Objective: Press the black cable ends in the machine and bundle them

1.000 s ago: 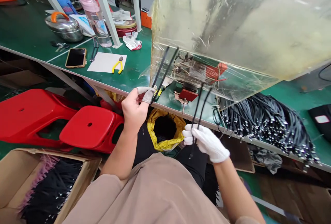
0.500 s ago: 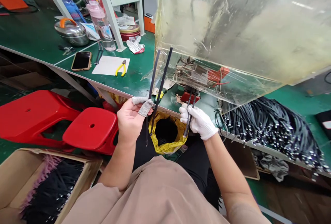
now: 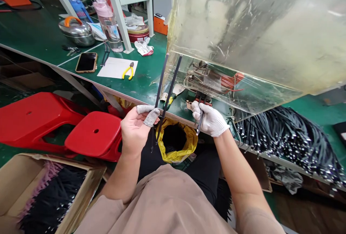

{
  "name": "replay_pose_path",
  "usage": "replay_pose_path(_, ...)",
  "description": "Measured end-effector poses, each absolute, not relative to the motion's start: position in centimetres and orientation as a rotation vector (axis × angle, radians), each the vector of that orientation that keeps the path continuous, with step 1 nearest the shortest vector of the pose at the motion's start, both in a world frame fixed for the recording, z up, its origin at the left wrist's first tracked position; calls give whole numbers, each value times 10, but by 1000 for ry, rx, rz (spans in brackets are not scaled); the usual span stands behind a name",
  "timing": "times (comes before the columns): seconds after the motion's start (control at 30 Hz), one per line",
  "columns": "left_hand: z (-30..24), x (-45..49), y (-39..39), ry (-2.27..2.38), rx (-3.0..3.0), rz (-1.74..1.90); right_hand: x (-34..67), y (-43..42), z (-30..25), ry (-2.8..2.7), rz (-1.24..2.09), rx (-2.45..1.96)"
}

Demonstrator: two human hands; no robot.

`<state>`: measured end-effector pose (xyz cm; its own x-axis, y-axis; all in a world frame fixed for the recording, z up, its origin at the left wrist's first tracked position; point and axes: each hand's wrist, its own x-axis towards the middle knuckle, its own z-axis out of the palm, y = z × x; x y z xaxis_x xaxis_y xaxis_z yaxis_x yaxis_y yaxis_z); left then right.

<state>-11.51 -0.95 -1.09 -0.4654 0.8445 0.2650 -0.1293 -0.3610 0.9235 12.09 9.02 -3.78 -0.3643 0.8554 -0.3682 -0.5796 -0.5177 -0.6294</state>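
Your left hand (image 3: 134,130), bare except for grey fabric covers on the thumb and the index finger (image 3: 150,117), is closed in a pinch on two thin black flat strips (image 3: 173,79). These stand up and lean a little to the right, in front of the large clear plastic cover (image 3: 243,28), and their lower ends hang below your fingers. Your right hand (image 3: 210,119), in a white cotton glove, grips another pair of thin black strips (image 3: 198,129) at the edge of the green workbench (image 3: 140,82), just under the small red fixture (image 3: 201,99) behind the cover. Between your hands, below the bench edge, there is a yellow bag-lined bin (image 3: 187,144). At your right a big heap of black strips with metal ends (image 3: 283,133) lies on the bench. At your left stand two red plastic stools (image 3: 92,136), and near them an open cardboard box (image 3: 13,176).
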Motion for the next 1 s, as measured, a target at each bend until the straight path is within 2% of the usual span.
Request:
replay_pose_path(0.7, -10, -112, -13, 1153, 1019, 1940, 128, 91, -25, -365, 2001, -882)
replay_pose_path(0.87, -17, -91, -9, 1037, 975, 1922, 109, 43, -30, -961, 2037, -720)
replay_pose_path(1.0, -29, -63, -11, 1027, 1046, 1791, 88, 1, -29, -1376, 1880, -844)
